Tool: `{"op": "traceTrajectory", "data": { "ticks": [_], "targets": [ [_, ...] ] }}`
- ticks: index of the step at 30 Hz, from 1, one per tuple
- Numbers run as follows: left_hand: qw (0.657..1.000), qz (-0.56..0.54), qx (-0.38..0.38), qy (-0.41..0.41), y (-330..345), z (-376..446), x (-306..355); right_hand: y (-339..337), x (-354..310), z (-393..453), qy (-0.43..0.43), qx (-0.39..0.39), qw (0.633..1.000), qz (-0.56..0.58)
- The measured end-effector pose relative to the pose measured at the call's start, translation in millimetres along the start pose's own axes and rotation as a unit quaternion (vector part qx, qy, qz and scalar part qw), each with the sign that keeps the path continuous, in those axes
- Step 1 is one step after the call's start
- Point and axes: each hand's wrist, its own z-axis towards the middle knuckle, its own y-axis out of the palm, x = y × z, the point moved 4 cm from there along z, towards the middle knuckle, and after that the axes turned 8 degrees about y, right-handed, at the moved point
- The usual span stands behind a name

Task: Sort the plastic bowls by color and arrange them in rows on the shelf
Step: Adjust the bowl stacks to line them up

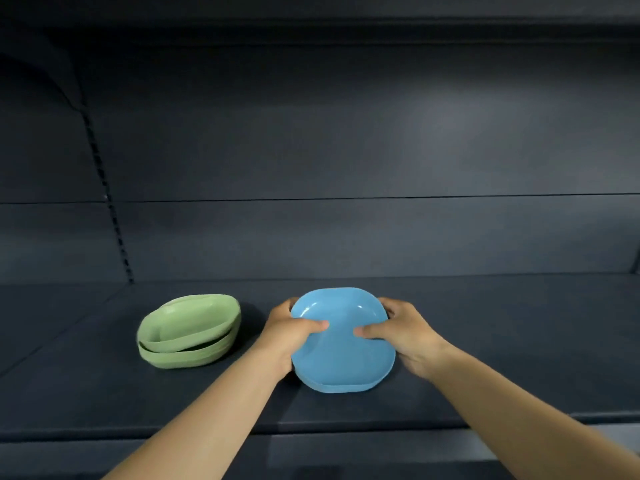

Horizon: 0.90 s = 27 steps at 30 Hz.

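Observation:
A stack of blue plastic bowls (341, 362) sits at the middle of the dark shelf (485, 341). My left hand (289, 332) grips its left rim, thumb lying inside the top bowl. My right hand (405, 332) grips the right rim the same way, thumb on the inner surface. To the left stands a stack of green plastic bowls (188, 332), its top bowl tilted and askew on the ones below. Neither hand touches the green stack.
The shelf's back panel (346, 150) rises behind the bowls, with a slotted upright (110, 209) at the left. The shelf's front edge (346, 427) runs below my forearms.

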Motion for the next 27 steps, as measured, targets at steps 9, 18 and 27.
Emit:
{"op": "traceTrajectory", "data": {
  "ticks": [9, 18, 27],
  "targets": [
    [0.996, -0.048, -0.057, 0.041, 157.8, -51.5, 34.4, -150.4, 12.3, -81.0, -0.020, 0.104, 0.991, 0.080],
    [0.991, -0.067, -0.118, 0.013, 392.1, -142.1, 46.3, -376.4, 46.2, -186.3, -0.049, 0.210, 0.972, 0.094],
    [0.977, -0.102, -0.182, 0.038, 632.2, -248.0, 79.1, -607.8, 82.4, -302.1, -0.085, 0.255, 0.955, 0.125]
  ]
}}
